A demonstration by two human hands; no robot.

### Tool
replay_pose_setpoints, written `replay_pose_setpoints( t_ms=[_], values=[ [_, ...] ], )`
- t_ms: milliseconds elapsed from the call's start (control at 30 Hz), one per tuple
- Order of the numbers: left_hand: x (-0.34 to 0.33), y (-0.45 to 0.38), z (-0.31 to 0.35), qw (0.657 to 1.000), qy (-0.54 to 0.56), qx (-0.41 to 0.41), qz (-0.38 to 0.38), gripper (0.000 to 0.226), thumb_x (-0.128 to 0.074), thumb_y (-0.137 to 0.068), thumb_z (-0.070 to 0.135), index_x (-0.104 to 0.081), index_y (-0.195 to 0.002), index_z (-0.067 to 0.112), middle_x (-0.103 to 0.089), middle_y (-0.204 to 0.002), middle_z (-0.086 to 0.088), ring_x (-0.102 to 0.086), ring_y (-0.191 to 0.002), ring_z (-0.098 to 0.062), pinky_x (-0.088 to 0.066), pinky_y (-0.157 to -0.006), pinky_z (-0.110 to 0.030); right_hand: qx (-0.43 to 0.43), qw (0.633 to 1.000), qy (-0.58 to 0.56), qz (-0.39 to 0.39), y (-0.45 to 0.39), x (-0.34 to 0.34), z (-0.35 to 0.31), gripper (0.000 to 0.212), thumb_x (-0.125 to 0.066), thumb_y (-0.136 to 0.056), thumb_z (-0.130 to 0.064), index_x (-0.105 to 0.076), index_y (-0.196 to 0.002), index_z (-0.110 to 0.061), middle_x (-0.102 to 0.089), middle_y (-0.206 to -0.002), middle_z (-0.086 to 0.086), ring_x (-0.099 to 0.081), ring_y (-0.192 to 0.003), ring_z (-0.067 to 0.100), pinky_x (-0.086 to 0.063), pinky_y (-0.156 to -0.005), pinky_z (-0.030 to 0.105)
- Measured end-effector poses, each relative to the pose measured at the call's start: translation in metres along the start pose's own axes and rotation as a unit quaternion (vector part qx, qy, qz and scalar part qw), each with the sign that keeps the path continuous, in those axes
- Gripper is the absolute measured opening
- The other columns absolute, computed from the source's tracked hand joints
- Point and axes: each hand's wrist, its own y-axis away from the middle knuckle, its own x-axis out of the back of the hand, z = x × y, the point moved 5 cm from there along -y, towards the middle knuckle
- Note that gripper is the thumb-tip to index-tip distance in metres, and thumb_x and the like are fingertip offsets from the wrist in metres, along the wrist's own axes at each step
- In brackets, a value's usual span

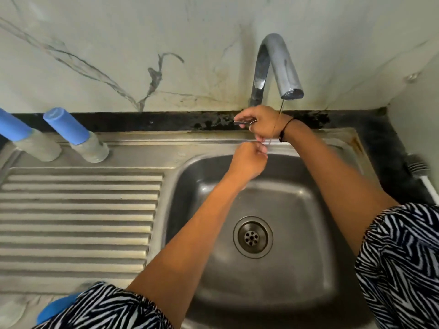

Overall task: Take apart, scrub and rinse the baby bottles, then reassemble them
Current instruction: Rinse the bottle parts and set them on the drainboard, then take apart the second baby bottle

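Note:
Two baby bottles with tall blue caps stand on the steel sink's back ledge at the left, one (78, 138) nearer the basin and one (26, 138) at the frame's edge. My right hand (263, 123) grips the tap's metal lever (241, 122) behind the basin. A thin stream of water (281, 106) falls from the spout (288, 84) past my right wrist. My left hand (248, 162) hovers over the basin's back rim just below the right one, with its fingers curled. I see nothing in it.
The steel basin (297, 210) has a drain (252, 236) and holds no items. A ribbed drainboard (78, 219) lies to the left. A bottle brush (419, 170) rests on the dark counter at the right. A blue object (55, 308) shows at the bottom left, half hidden by my patterned sleeve.

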Motion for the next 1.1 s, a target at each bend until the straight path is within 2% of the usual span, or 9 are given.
replay_pose_setpoints(
  t_ms=[133, 333, 467, 533, 633, 767, 867, 967, 1100],
  values=[
    [-0.006, 0.002, 0.002, 0.998, 0.036, 0.009, -0.043, 0.031, -0.042, -0.086, -0.007, -0.057, -0.070, 0.016, -0.060, -0.072, -0.004, -0.052, -0.066, -0.017, -0.043, -0.063, -0.027, 0.000, 0.939, -0.330, 0.096, 0.016, 0.002, 0.024, 0.045, -0.036, -0.081, 0.024, -0.057, -0.113, 0.000, -0.053, -0.087, 0.004, -0.046, -0.040, 0.004, -0.043, -0.043, 0.019],
    [0.007, 0.023, 0.011, 0.998, 0.028, -0.017, -0.055, 0.030, -0.043, -0.083, -0.007, -0.058, -0.069, 0.015, -0.060, -0.066, -0.001, -0.052, -0.062, -0.014, -0.040, -0.060, -0.025, -0.025, 0.849, -0.502, 0.163, 0.040, -0.020, 0.029, 0.061, -0.037, -0.082, 0.023, -0.047, -0.133, -0.008, -0.053, -0.125, 0.002, -0.064, -0.067, 0.014, -0.053, -0.063, 0.023],
    [0.029, 0.042, 0.012, 0.998, -0.039, -0.055, -0.014, 0.023, -0.048, -0.083, -0.005, -0.059, -0.074, 0.014, -0.063, -0.083, -0.004, -0.056, -0.081, -0.021, -0.043, -0.067, -0.026, -0.078, 0.917, -0.309, 0.238, 0.062, -0.033, 0.016, 0.067, -0.049, -0.081, 0.016, -0.039, -0.141, -0.011, -0.044, -0.140, -0.001, -0.049, -0.119, 0.012, -0.045, -0.090, 0.015],
    [0.043, 0.057, 0.009, 0.992, -0.096, -0.084, 0.026, 0.019, -0.048, -0.085, -0.002, -0.061, -0.083, 0.012, -0.062, -0.086, -0.004, -0.057, -0.086, -0.022, -0.043, -0.070, -0.027, -0.095, 0.932, -0.248, 0.247, 0.077, -0.045, 0.004, 0.049, -0.047, -0.082, 0.011, -0.055, -0.125, -0.009, -0.057, -0.118, 0.001, -0.055, -0.102, 0.014, -0.051, -0.077, 0.020],
    [0.061, 0.080, -0.003, 0.974, -0.177, -0.123, 0.071, 0.020, -0.049, -0.090, 0.004, -0.059, -0.106, 0.008, -0.061, -0.107, -0.010, -0.057, -0.099, -0.024, -0.038, -0.075, -0.025, -0.055, 0.943, -0.156, 0.290, 0.098, -0.069, -0.024, 0.025, -0.048, -0.088, 0.001, -0.065, -0.105, -0.007, -0.065, -0.098, 0.008, -0.058, -0.087, 0.017, -0.049, -0.080, 0.029],
    [0.067, 0.102, -0.050, 0.941, -0.315, -0.039, -0.116, 0.054, -0.055, -0.090, 0.013, -0.034, -0.139, 0.007, -0.058, -0.123, -0.015, -0.058, -0.108, -0.028, -0.047, -0.083, -0.032, -0.058, 0.982, 0.064, 0.169, 0.105, -0.123, -0.056, 0.029, -0.048, -0.087, 0.000, -0.067, -0.107, -0.009, -0.067, -0.110, 0.013, -0.061, -0.104, 0.027, -0.042, -0.085, 0.030],
    [0.097, 0.119, -0.060, 0.954, -0.275, -0.044, -0.107, 0.057, -0.056, -0.090, 0.012, -0.032, -0.141, 0.006, -0.053, -0.130, -0.013, -0.054, -0.113, -0.025, -0.045, -0.087, -0.030, -0.030, 0.982, 0.061, 0.177, 0.106, -0.141, -0.086, 0.033, -0.049, -0.082, 0.004, -0.067, -0.106, -0.010, -0.068, -0.109, 0.012, -0.061, -0.104, 0.029, -0.043, -0.085, 0.032],
    [0.130, 0.139, -0.067, 0.956, -0.271, -0.037, -0.104, 0.046, -0.054, -0.091, 0.012, -0.041, -0.135, 0.007, -0.059, -0.117, -0.012, -0.054, -0.093, -0.018, -0.039, -0.071, -0.026, -0.040, 0.987, 0.101, 0.118, 0.099, -0.161, -0.116, 0.032, -0.047, -0.083, 0.000, -0.067, -0.106, -0.010, -0.067, -0.109, 0.013, -0.060, -0.105, 0.031, -0.044, -0.084, 0.033],
    [0.189, 0.153, -0.071, 0.981, -0.187, -0.046, -0.009, 0.028, -0.052, -0.091, 0.010, -0.057, -0.119, 0.007, -0.060, -0.115, -0.011, -0.058, -0.101, -0.023, -0.044, -0.078, -0.029, -0.014, 0.988, 0.067, 0.135, 0.083, -0.169, -0.164, 0.026, -0.046, -0.089, -0.008, -0.065, -0.106, -0.008, -0.068, -0.106, 0.013, -0.059, -0.104, 0.029, -0.043, -0.086, 0.032]
  ],
)
